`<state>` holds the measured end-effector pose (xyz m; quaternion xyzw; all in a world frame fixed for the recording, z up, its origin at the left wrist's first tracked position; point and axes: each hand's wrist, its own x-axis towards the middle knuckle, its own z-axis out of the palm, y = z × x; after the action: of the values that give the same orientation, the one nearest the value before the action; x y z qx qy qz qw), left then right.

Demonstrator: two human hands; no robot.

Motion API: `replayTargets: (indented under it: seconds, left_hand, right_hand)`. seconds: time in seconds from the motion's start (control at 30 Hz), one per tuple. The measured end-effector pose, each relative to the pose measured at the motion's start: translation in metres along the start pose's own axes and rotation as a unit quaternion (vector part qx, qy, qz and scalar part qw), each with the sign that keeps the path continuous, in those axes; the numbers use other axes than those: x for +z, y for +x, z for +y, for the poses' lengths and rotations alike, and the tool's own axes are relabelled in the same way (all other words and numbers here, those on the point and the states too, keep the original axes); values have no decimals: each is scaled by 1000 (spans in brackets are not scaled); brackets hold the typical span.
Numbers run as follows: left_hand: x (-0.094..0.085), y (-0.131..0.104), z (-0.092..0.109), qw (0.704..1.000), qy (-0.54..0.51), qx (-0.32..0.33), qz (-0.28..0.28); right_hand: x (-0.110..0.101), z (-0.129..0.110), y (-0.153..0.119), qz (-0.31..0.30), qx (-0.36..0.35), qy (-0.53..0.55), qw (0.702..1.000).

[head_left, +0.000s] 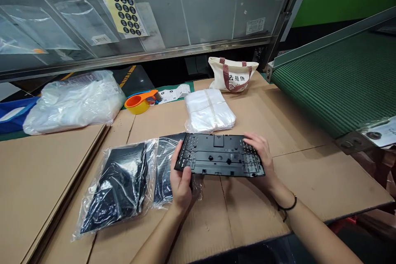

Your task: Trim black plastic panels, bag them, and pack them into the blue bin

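A black plastic panel (221, 154) with slotted ends and small clips is held up over the cardboard, its ribbed side facing me. My left hand (181, 177) grips its left end, thumb on the near face. Around the right end my right hand (261, 156) is closed, fingers over the far corner, its thumb hidden. Just left of the panel lies a bagged black panel (163, 173), partly covered by it and my left hand. Farther left, another black panel in a clear bag (116, 185) rests on the cardboard.
A banded stack of clear bags (210, 111) lies behind the panel, near a canvas tote (233, 75). An orange tape dispenser (140, 101) and a large bundle of plastic bags (76, 101) sit back left. A green conveyor belt (337, 82) slopes along the right.
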<state>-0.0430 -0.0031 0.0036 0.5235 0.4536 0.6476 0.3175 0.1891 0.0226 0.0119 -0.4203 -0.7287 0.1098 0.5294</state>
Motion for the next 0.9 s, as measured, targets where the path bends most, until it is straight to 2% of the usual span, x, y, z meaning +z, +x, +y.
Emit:
replayTargets:
  seconds: [0.07,0.2,0.37,0.6,0.8,0.9]
  left_hand:
    - [3,-2,5,1000,16,3,-12]
    - [7,-6,10,997,54,46,-8]
    - [7,-6,10,996,66,57,-7]
    - [6,-10,7,996,67,63,-2]
    - [7,-11,-3,992,23,127,0]
    - [8,-9,-5,990,4,137,18]
  right_hand:
    - [1,0,-1,51,6,-45,998]
    - [4,3,-4,117,32,-63,991]
    - [6,8,-7,115,25,-38,992]
    - [9,9,-8,118,65,26,991]
    - [2,10,0,52,101,7,994]
    - [-3,10,4,-37,76,100,991]
